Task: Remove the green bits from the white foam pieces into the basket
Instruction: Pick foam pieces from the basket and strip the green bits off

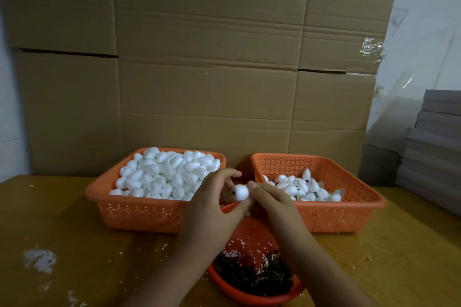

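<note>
From the head camera, no words or labels can be read on anything here.

Both hands meet in the middle, just above the bench (74,244). The left hand (212,207) comes up from below with its wrist bent, and its fingers (232,173) are curled over the top of one white foam piece (241,192). Its thumb sits under the piece. The right hand (270,200) comes in from the other side, and its fingers pinch the right end of the same piece. So both hands grip this one foam piece together. A little green bit (228,193) sticks out of its left end, next to the left hand's palm.

Right under the hands is a round orange basket (249,299). It holds a dark pile of green bits (252,274) with small white crumbs on top.

Behind the left hand is a square orange basket (139,212) heaped full of white foam pieces. Behind the right hand is another square orange basket (349,214) with fewer white pieces lying in it.

A big brown cardboard sheet (199,70) stands at the back. Grey boards (434,147) are stacked at the far right. White crumbs (40,259) lie on the bench at the left.
</note>
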`<control>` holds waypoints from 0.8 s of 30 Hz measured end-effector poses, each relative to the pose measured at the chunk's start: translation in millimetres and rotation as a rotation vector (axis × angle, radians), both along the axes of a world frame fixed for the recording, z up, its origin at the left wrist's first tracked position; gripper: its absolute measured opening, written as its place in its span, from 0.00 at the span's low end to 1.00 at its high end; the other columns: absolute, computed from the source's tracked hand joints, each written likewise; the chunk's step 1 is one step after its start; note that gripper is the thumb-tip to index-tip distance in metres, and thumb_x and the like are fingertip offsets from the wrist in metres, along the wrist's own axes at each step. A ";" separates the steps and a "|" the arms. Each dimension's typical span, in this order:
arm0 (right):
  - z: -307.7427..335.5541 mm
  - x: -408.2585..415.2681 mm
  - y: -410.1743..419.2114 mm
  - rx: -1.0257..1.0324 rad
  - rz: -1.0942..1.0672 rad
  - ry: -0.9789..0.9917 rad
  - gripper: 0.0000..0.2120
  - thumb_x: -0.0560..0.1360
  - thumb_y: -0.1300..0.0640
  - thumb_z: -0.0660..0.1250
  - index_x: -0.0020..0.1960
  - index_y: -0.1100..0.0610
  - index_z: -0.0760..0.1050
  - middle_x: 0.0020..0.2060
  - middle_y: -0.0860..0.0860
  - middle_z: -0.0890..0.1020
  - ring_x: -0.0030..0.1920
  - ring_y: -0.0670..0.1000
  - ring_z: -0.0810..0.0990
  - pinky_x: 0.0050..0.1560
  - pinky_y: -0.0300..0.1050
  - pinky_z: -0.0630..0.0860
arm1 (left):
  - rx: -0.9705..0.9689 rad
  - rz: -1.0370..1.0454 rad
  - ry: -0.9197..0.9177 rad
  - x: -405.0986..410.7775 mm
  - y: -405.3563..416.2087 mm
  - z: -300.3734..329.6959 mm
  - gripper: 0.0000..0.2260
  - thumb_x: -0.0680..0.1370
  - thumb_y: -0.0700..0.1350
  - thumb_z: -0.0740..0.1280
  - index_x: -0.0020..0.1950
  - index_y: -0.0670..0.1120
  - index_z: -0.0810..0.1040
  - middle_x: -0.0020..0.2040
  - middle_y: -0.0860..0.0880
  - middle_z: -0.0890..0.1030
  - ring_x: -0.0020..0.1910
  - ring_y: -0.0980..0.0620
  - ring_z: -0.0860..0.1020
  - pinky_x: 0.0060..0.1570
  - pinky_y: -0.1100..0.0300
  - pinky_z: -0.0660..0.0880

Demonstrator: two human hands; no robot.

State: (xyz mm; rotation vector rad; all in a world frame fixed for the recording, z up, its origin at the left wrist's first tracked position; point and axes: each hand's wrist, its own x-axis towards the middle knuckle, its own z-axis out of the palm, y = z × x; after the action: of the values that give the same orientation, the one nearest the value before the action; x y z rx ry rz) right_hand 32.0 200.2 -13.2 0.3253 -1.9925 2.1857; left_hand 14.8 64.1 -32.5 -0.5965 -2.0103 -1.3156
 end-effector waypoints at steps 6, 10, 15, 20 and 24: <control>0.2 0.5 0.4 -0.068 0.018 -0.096 0.11 0.79 0.54 0.64 0.52 0.60 0.81 0.40 0.58 0.80 0.41 0.52 0.77 0.49 0.47 0.75 | 0.033 -0.023 0.011 -0.7 0.6 6.3 0.11 0.69 0.56 0.70 0.50 0.63 0.76 0.50 0.63 0.79 0.50 0.59 0.79 0.47 0.66 0.74; 2.5 0.8 2.9 -0.058 -0.018 -0.089 0.10 0.78 0.60 0.64 0.53 0.65 0.80 0.35 0.55 0.78 0.38 0.51 0.74 0.49 0.48 0.73 | 0.041 -0.042 -0.022 2.2 -0.2 6.2 0.13 0.70 0.54 0.71 0.52 0.68 0.77 0.54 0.67 0.80 0.54 0.64 0.78 0.52 0.65 0.74; 5.6 2.0 -0.4 -0.057 -0.061 -0.072 0.14 0.81 0.57 0.61 0.48 0.67 0.80 0.34 0.55 0.77 0.37 0.51 0.75 0.42 0.42 0.74 | 0.017 0.018 -0.053 4.8 -0.4 6.9 0.17 0.72 0.53 0.74 0.54 0.69 0.71 0.51 0.69 0.79 0.50 0.66 0.79 0.49 0.70 0.73; 8.4 0.8 -0.6 -0.038 -0.130 0.036 0.11 0.80 0.62 0.60 0.47 0.65 0.79 0.35 0.55 0.79 0.32 0.47 0.76 0.34 0.36 0.74 | 0.309 -0.138 -0.285 7.0 1.4 18.8 0.19 0.67 0.64 0.68 0.52 0.55 0.79 0.44 0.57 0.85 0.44 0.60 0.82 0.46 0.62 0.77; 8.2 2.1 1.5 -0.038 -0.139 0.059 0.11 0.80 0.62 0.59 0.49 0.64 0.80 0.37 0.55 0.79 0.35 0.48 0.77 0.36 0.37 0.75 | 0.654 -0.431 -0.651 10.3 3.7 34.3 0.21 0.67 0.59 0.70 0.49 0.44 0.81 0.40 0.47 0.86 0.33 0.56 0.81 0.33 0.64 0.78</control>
State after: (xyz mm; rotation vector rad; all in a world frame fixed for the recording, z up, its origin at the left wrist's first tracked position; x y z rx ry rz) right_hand 34.2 201.7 -5.0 0.2359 -1.8809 2.1012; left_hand 25.1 67.8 1.8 -0.3063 -1.7687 -2.5448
